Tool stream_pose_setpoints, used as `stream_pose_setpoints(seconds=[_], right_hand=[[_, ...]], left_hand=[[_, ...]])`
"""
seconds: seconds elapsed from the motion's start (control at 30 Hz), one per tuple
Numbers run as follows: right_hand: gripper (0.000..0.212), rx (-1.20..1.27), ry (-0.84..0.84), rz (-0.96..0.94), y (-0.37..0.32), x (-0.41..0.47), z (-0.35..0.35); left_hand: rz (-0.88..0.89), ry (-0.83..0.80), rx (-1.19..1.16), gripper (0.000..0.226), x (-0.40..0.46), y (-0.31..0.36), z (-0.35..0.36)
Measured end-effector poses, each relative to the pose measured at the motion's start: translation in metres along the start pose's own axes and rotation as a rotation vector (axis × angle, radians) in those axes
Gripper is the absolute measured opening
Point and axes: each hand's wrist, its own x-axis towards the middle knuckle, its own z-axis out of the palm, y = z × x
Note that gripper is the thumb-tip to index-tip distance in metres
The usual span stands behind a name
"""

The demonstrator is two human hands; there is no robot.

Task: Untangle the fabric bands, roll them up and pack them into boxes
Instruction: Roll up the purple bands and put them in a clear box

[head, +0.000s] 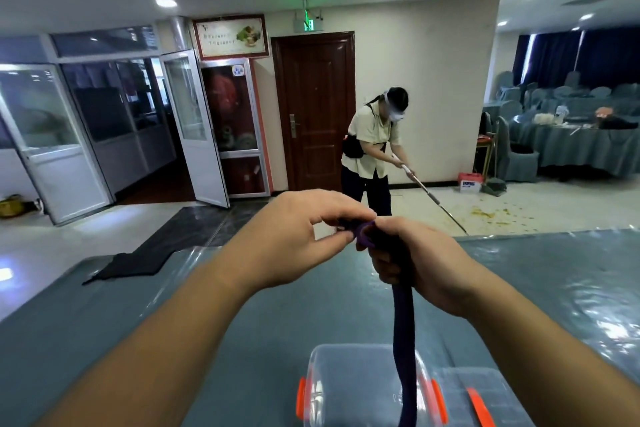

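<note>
A dark purple fabric band [404, 329] hangs down from my raised hands toward a clear plastic box [332, 378] with orange clasps at the table's near edge. My left hand [298, 239] pinches the band's rolled top end between thumb and fingers. My right hand [426, 267] grips the band just below the roll, fingers curled round it. The band's lower end runs out of the frame at the bottom.
A clear lid [485, 395] with an orange clasp lies right of the box. The table [173, 322] has a blue-grey cloth under shiny plastic film. Beyond it a person [374, 149] mops the floor. A black mat [162, 243] lies on the floor at left.
</note>
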Motion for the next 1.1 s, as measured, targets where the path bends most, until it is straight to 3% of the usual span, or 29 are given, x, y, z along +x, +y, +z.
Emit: stream_pose_setpoints(seconds=[0.17, 0.23, 0.37, 0.53, 0.77, 0.87, 1.0, 1.1], right_hand=[[0.033, 0.055, -0.055, -0.086, -0.001, 0.001, 0.003], [0.037, 0.008, -0.034, -0.166, -0.002, 0.000, 0.002], [0.021, -0.143, -0.027, -0.255, -0.008, -0.007, 0.001], [0.034, -0.119, -0.073, -0.248, -0.016, -0.013, 0.001], [0.038, 0.014, -0.005, -0.241, -0.017, -0.017, 0.003], [0.026, 0.062, 0.077, -0.266, -0.017, -0.017, 0.008], [0.022, 0.173, 0.203, -0.320, -0.020, -0.013, 0.019], [0.022, 0.249, 0.257, -0.326, -0.023, -0.010, 0.023]], left_hand=[[0.102, -0.004, 0.117, 0.031, 0.007, -0.002, -0.012], [0.086, 0.003, 0.095, 0.028, 0.009, -0.003, -0.017], [0.083, -0.018, 0.111, 0.024, 0.013, -0.002, -0.026], [0.109, 0.019, 0.120, 0.019, 0.017, 0.002, -0.030], [0.119, 0.203, 0.089, 0.017, 0.011, 0.000, -0.020], [0.101, 0.348, 0.085, 0.018, 0.007, 0.002, -0.005], [-0.001, 0.629, -0.080, 0.017, 0.001, 0.013, 0.032], [-0.032, 0.656, -0.154, 0.023, 0.000, 0.016, 0.048]])
